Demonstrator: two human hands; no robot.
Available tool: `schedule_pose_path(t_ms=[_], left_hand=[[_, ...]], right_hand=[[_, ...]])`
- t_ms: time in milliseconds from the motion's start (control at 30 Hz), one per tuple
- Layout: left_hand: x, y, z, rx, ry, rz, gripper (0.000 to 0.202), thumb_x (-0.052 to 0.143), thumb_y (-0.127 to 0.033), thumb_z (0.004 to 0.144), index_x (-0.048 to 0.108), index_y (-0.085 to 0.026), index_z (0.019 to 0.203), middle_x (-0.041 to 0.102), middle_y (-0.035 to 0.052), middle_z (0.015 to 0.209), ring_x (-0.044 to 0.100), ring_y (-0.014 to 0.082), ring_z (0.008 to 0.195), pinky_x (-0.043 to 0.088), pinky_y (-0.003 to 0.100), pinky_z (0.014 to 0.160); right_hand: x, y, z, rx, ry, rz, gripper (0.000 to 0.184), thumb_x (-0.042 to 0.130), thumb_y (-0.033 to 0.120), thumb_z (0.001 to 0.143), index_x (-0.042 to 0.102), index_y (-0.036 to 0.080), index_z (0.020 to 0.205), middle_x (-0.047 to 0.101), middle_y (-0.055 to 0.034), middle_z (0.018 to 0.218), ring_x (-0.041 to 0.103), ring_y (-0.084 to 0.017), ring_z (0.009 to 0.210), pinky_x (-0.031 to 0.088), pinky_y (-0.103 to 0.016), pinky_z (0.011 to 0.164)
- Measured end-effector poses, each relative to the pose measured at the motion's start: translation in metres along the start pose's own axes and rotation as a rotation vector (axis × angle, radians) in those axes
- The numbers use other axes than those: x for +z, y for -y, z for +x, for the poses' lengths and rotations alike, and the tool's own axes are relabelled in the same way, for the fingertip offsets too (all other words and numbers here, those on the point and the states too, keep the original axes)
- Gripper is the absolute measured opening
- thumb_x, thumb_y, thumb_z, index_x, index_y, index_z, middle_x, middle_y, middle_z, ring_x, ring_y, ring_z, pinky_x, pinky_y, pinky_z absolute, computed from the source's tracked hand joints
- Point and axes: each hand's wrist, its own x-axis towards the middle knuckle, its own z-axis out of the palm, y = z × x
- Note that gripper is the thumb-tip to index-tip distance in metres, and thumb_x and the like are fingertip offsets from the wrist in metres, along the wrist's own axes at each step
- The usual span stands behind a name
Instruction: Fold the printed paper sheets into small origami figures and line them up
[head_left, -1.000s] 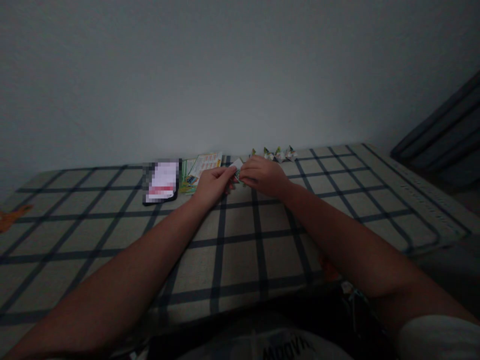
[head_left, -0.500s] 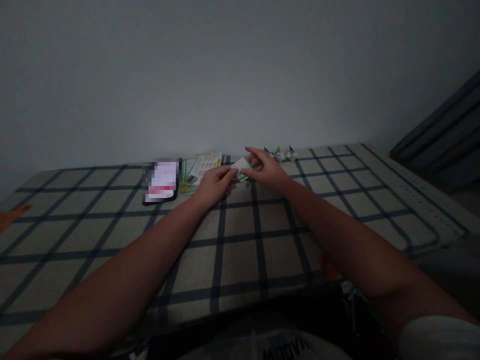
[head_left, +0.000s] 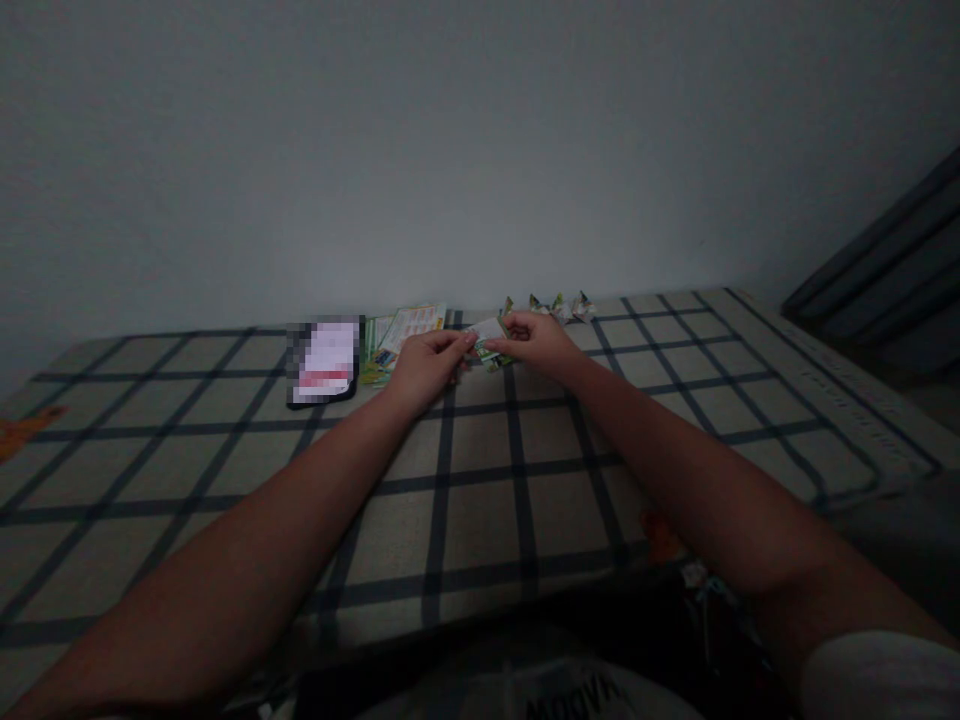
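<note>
A small white-and-green printed paper piece (head_left: 489, 331) is pinched between both hands above the far part of the checked cloth. My left hand (head_left: 427, 370) grips its left end with thumb and fingers. My right hand (head_left: 541, 343) is closed on its right side, the fingers curled behind the edge. Just behind the right hand, several small folded paper shapes (head_left: 577, 308) stand in a row near the wall. To the left of my left hand lie printed leaflets (head_left: 412, 325) with green and white areas.
A phone (head_left: 326, 362) with a blurred bright screen lies left of the leaflets. The blue-and-beige checked cloth (head_left: 480, 520) covers the table up to the grey wall (head_left: 480, 150). A dark pleated fabric (head_left: 892, 250) hangs at the right.
My right hand's raised index finger has come down and curled against the paper piece. Another folded shape now shows behind that hand. My left hand has hardly moved.
</note>
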Motion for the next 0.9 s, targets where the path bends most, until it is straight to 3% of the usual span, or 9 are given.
schedule_pose_path(t_ms=[167, 333, 700, 900], left_hand=[[-0.0014, 0.0013, 0.0003, 0.05, -0.004, 0.049, 0.04, 0.068, -0.056, 0.082, 0.078, -0.018, 0.089, 0.059, -0.0013, 0.056, 0.043, 0.0105, 0.048, 0.03, 0.024, 0.047], [-0.0008, -0.0003, -0.0007, 0.072, -0.022, 0.076, 0.037, 0.068, -0.053, 0.083, 0.079, -0.018, 0.088, 0.062, -0.0001, 0.059, 0.047, 0.0124, 0.053, 0.033, 0.025, 0.051], [-0.0006, 0.0013, 0.0008, 0.083, -0.036, 0.085, 0.039, 0.068, -0.056, 0.082, 0.079, -0.018, 0.085, 0.07, 0.0034, 0.071, 0.056, 0.0147, 0.063, 0.036, 0.025, 0.054], [-0.0009, 0.0011, 0.0006, 0.058, -0.026, 0.091, 0.042, 0.066, -0.058, 0.083, 0.078, -0.018, 0.082, 0.063, 0.0009, 0.059, 0.048, 0.0129, 0.053, 0.032, 0.025, 0.05]], right_hand=[[-0.004, 0.0027, -0.001, 0.088, 0.079, -0.159, 0.044, 0.075, 0.045, 0.079, 0.046, 0.019, 0.058, 0.036, 0.0072, 0.057, 0.035, -0.009, 0.06, 0.023, -0.027, 0.058], [-0.0055, 0.0055, -0.0036, 0.124, 0.096, -0.135, 0.052, 0.074, 0.047, 0.079, 0.036, 0.021, 0.055, 0.028, 0.0089, 0.056, 0.028, -0.007, 0.056, 0.02, -0.027, 0.056], [-0.0021, 0.0059, -0.0047, 0.188, 0.106, -0.053, 0.05, 0.072, 0.056, 0.076, 0.045, 0.019, 0.057, 0.032, 0.0086, 0.055, 0.03, -0.007, 0.054, 0.021, -0.026, 0.054], [-0.0005, 0.0082, -0.0055, 0.198, 0.099, 0.023, 0.044, 0.074, 0.054, 0.072, 0.054, 0.016, 0.061, 0.04, 0.0069, 0.056, 0.035, -0.008, 0.056, 0.025, -0.026, 0.056]])
